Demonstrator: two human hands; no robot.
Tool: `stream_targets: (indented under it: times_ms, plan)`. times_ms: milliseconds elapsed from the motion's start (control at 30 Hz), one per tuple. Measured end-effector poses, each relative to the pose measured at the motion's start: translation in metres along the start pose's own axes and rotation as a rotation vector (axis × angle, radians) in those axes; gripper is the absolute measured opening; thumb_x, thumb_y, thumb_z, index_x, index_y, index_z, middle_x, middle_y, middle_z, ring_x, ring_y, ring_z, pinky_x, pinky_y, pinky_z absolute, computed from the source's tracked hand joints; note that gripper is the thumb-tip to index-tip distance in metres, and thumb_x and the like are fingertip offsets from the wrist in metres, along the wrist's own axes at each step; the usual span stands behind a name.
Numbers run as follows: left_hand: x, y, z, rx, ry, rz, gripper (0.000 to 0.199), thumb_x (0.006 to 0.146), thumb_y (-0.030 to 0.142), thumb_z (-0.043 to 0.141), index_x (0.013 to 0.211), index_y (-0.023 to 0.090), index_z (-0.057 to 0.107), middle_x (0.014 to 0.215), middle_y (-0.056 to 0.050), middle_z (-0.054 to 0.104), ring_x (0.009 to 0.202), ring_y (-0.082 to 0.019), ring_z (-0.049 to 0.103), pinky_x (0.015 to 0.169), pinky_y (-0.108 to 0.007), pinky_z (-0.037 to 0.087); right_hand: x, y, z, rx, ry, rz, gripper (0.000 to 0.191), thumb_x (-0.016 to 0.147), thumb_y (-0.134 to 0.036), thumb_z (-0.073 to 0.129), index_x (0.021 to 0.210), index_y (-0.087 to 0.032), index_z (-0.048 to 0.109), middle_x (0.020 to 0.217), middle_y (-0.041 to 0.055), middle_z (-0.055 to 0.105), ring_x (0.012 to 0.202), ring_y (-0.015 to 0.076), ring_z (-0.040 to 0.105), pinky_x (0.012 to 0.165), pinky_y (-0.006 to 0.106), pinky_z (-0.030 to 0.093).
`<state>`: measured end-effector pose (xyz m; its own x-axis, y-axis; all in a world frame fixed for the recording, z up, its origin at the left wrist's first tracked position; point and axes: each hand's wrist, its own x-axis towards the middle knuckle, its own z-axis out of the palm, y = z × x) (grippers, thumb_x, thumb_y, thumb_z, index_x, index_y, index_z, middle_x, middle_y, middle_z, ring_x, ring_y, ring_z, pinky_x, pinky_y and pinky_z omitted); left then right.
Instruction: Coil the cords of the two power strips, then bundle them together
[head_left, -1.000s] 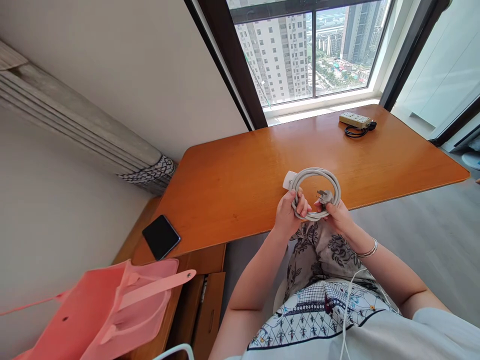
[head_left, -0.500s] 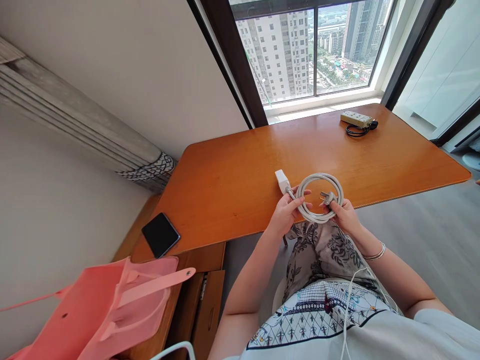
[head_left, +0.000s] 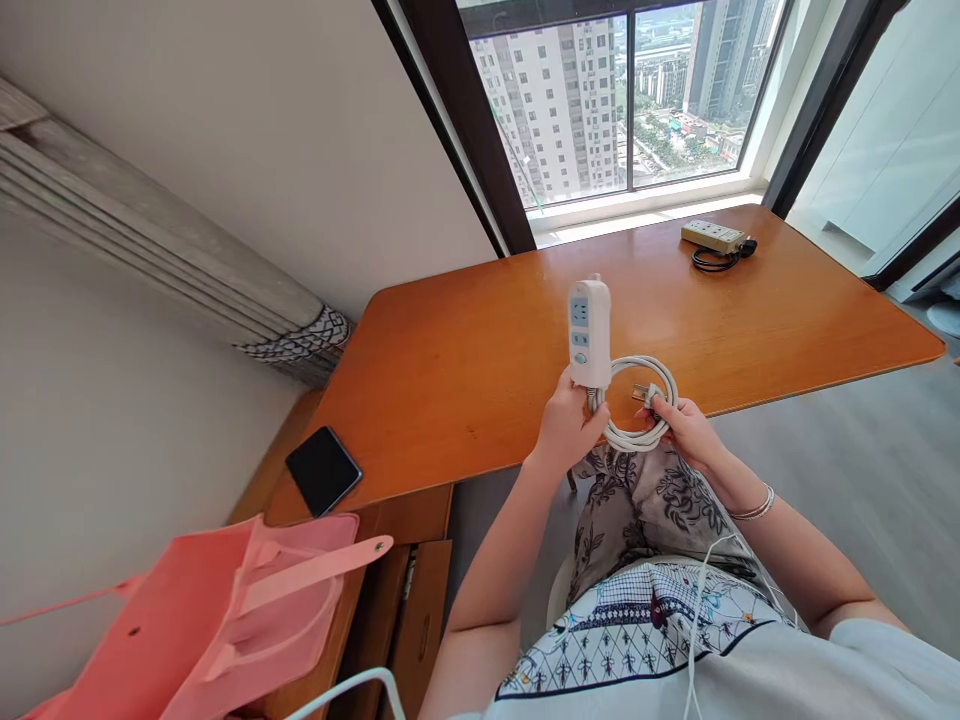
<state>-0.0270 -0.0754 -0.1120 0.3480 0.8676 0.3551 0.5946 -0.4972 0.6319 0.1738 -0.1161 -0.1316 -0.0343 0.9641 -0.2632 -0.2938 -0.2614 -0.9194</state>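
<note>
A white power strip with pale blue socket faces stands upright above my left hand, which is closed around its cord end and part of the coil. The white cable hangs in a round coil between my hands, over the table's front edge. My right hand pinches the cable's plug and the right side of the coil; the plug's prongs point left.
The orange-brown table bears a beige power strip with a black cord at the back right and a black tablet at the left. A pink bag lies open at the lower left. Behind the table is a window.
The white power strip has swung upright and turned its socket face into view. My left hand has shifted its grip to the strip's base. The coil has dropped slightly.
</note>
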Motion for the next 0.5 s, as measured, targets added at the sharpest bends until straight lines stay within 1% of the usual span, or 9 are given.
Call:
stream_targets:
  times_ms: [100, 167, 233, 267, 333, 400, 433, 467, 500]
  plan:
    - [0.0, 0.011, -0.009, 0.195, -0.054, 0.056, 0.038, 0.089, 0.025, 0.053, 0.125, 0.015, 0.062, 0.154, -0.021, 0.047, 0.12, -0.031, 0.066, 0.095, -0.041, 0.055, -0.001, 0.001, -0.001, -0.021, -0.021, 0.007, 0.068, 0.053, -0.079, 0.081, 0.068, -0.013, 0.074, 0.056, 0.0012, 0.061, 0.045, 0.0059, 0.039, 0.043, 0.024, 0.022]
    - [-0.001, 0.018, -0.011, 0.268, -0.096, 0.039, 0.044, 0.091, 0.026, 0.051, 0.133, 0.015, 0.058, 0.163, -0.021, 0.036, 0.111, -0.031, 0.07, 0.089, -0.041, 0.056, -0.001, 0.0, -0.002, -0.028, -0.032, 0.002, 0.068, 0.053, -0.079, 0.081, 0.069, -0.013, 0.074, 0.057, 0.0016, 0.061, 0.046, 0.0063, 0.04, 0.044, 0.024, 0.023]
    - [-0.002, 0.022, -0.009, 0.266, -0.115, -0.009, 0.054, 0.093, 0.025, 0.049, 0.146, 0.014, 0.047, 0.167, -0.023, 0.028, 0.108, -0.031, 0.072, 0.087, -0.042, 0.057, 0.0, -0.002, -0.003, -0.041, -0.036, -0.011, 0.069, 0.053, -0.08, 0.081, 0.068, -0.013, 0.074, 0.057, 0.0018, 0.061, 0.048, 0.0068, 0.042, 0.045, 0.024, 0.024]
    - [-0.003, 0.022, -0.007, 0.222, -0.124, -0.028, 0.06, 0.093, 0.024, 0.047, 0.152, 0.013, 0.039, 0.167, -0.025, 0.027, 0.109, -0.031, 0.072, 0.088, -0.042, 0.057, 0.0, -0.003, -0.003, -0.055, -0.039, -0.018, 0.069, 0.052, -0.081, 0.08, 0.068, -0.013, 0.074, 0.057, 0.002, 0.061, 0.048, 0.0072, 0.044, 0.045, 0.024, 0.024]
    - [-0.005, 0.02, -0.002, 0.064, -0.143, -0.04, 0.071, 0.095, 0.02, 0.043, 0.162, 0.014, 0.02, 0.165, -0.027, 0.029, 0.108, -0.029, 0.072, 0.091, -0.042, 0.057, 0.001, -0.004, -0.004, -0.087, -0.048, -0.03, 0.071, 0.052, -0.082, 0.08, 0.067, -0.013, 0.073, 0.058, 0.0025, 0.062, 0.05, 0.0077, 0.046, 0.046, 0.024, 0.025]
    - [-0.006, 0.014, 0.004, -0.11, -0.15, -0.01, 0.076, 0.096, 0.017, 0.04, 0.165, 0.016, 0.009, 0.163, -0.026, 0.035, 0.11, -0.025, 0.072, 0.099, -0.041, 0.054, 0.001, -0.005, -0.005, -0.119, -0.065, -0.038, 0.071, 0.053, -0.082, 0.079, 0.067, -0.013, 0.073, 0.059, 0.0028, 0.063, 0.05, 0.0075, 0.045, 0.047, 0.024, 0.026]
    - [-0.006, 0.01, 0.007, -0.175, -0.142, 0.014, 0.077, 0.096, 0.017, 0.04, 0.165, 0.018, 0.007, 0.162, -0.024, 0.037, 0.117, -0.025, 0.07, 0.105, -0.041, 0.051, 0.001, -0.005, -0.005, -0.131, -0.073, -0.039, 0.071, 0.054, -0.083, 0.078, 0.067, -0.013, 0.073, 0.059, 0.0029, 0.063, 0.05, 0.0073, 0.044, 0.047, 0.024, 0.026]
    - [-0.006, 0.006, 0.01, -0.22, -0.126, 0.043, 0.077, 0.096, 0.017, 0.04, 0.166, 0.019, 0.008, 0.162, -0.022, 0.039, 0.128, -0.026, 0.064, 0.112, -0.042, 0.047, 0.001, -0.005, -0.006, -0.141, -0.081, -0.038, 0.071, 0.055, -0.082, 0.078, 0.068, -0.013, 0.073, 0.06, 0.003, 0.063, 0.05, 0.0071, 0.043, 0.046, 0.024, 0.025]
    - [-0.006, 0.003, 0.012, -0.247, -0.106, 0.075, 0.076, 0.097, 0.017, 0.041, 0.166, 0.019, 0.009, 0.162, -0.02, 0.038, 0.14, -0.027, 0.054, 0.118, -0.043, 0.041, 0.002, -0.005, -0.006, -0.147, -0.087, -0.037, 0.07, 0.056, -0.082, 0.077, 0.069, -0.013, 0.073, 0.061, 0.003, 0.063, 0.05, 0.0071, 0.043, 0.046, 0.024, 0.025]
